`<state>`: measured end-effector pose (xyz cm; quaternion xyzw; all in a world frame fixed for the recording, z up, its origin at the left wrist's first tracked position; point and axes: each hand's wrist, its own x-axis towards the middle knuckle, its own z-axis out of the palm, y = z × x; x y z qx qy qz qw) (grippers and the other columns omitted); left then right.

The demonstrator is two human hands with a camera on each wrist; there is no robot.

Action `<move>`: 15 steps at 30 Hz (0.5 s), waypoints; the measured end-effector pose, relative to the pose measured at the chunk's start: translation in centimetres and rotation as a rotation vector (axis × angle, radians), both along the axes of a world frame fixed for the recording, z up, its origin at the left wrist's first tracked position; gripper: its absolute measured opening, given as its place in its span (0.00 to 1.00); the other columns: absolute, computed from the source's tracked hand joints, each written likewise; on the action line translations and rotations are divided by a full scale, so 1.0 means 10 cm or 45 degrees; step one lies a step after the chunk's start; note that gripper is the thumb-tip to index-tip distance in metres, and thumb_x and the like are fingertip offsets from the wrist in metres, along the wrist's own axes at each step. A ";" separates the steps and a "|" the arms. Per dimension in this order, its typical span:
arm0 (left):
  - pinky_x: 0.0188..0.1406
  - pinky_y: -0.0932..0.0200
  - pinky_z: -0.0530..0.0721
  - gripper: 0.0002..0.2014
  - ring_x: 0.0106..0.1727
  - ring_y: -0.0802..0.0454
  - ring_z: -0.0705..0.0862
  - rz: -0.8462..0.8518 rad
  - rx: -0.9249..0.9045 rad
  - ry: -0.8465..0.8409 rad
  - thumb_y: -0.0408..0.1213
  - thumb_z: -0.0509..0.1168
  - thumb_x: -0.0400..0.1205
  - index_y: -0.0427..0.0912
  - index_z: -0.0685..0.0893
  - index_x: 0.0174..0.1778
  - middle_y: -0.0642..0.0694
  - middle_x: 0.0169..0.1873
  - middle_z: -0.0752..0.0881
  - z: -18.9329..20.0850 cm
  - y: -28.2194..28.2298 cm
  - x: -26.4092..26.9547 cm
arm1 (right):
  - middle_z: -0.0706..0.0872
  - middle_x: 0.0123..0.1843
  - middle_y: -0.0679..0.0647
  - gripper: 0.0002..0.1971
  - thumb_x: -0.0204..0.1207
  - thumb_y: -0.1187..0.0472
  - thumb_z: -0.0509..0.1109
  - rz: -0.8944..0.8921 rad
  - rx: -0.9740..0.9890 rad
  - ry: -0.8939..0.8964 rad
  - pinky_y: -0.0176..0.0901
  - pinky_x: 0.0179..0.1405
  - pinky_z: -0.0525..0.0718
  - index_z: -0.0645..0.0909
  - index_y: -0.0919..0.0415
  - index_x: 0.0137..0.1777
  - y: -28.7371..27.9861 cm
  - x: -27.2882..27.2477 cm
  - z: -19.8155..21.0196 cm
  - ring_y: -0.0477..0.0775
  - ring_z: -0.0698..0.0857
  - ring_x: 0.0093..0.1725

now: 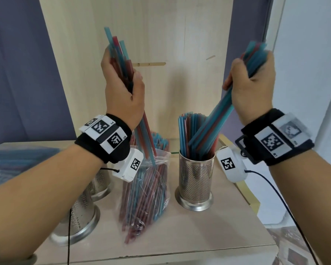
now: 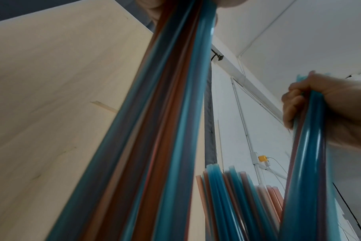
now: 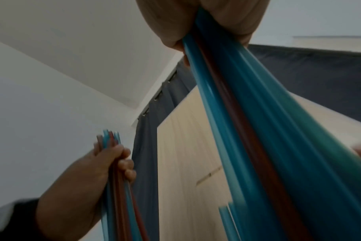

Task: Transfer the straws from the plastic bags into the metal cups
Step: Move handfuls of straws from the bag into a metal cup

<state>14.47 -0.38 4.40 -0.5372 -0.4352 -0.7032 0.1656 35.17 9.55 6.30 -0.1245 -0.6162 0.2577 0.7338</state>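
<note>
- Your left forearm is crossing the lower left of the head view, nearest the camera, wearing a black wristband with printed markers.
- Your left hand (image 1: 122, 88) is gripping a bundle of blue and red straws (image 1: 120, 60), fingers curled tight round them; the lower ends are reaching down into the mouth of the plastic bag (image 1: 147, 190).
- That clear bag is standing upright on the tabletop (image 1: 199, 232), holding many more straws, just left of the perforated metal cup (image 1: 196, 180).
- Your right hand (image 1: 252, 87) is clenching a second bundle (image 1: 216, 119), mostly blue, tilted so its lower ends are sitting inside that cup among the straws already standing there (image 1: 187, 131).
- Right wrist view: your fingers (image 3: 227, 21) are wrapping the bundle from above; the picture is blurring.
- Two more metal cups (image 1: 78, 217) are standing at the left, partly hidden behind your left arm; whether they are holding anything, you cannot tell.
- Another bag of straws (image 1: 17, 159) is lying flat at the far left edge.
- Behind the table, a pale wooden panel (image 1: 161, 35) is standing upright.
</note>
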 end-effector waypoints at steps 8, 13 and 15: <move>0.45 0.44 0.88 0.32 0.45 0.41 0.81 -0.108 0.030 -0.064 0.39 0.58 0.83 0.37 0.52 0.80 0.26 0.58 0.78 -0.02 -0.01 0.05 | 0.81 0.33 0.55 0.04 0.83 0.63 0.64 0.046 -0.287 -0.505 0.42 0.33 0.82 0.70 0.57 0.51 0.20 -0.40 -0.57 0.46 0.82 0.27; 0.31 0.63 0.82 0.29 0.31 0.53 0.78 -0.191 0.108 -0.069 0.32 0.56 0.85 0.32 0.51 0.79 0.27 0.49 0.77 0.06 -0.03 0.09 | 0.85 0.32 0.48 0.08 0.83 0.58 0.65 0.004 -0.323 -0.670 0.47 0.46 0.85 0.70 0.56 0.58 0.24 -0.47 -0.74 0.46 0.86 0.33; 0.31 0.63 0.82 0.29 0.30 0.52 0.77 -0.216 0.139 -0.096 0.33 0.55 0.85 0.31 0.51 0.79 0.25 0.48 0.76 0.10 -0.03 0.11 | 0.85 0.36 0.49 0.13 0.83 0.58 0.65 -0.020 -0.313 -0.652 0.47 0.47 0.86 0.67 0.55 0.63 0.24 -0.46 -0.74 0.48 0.87 0.35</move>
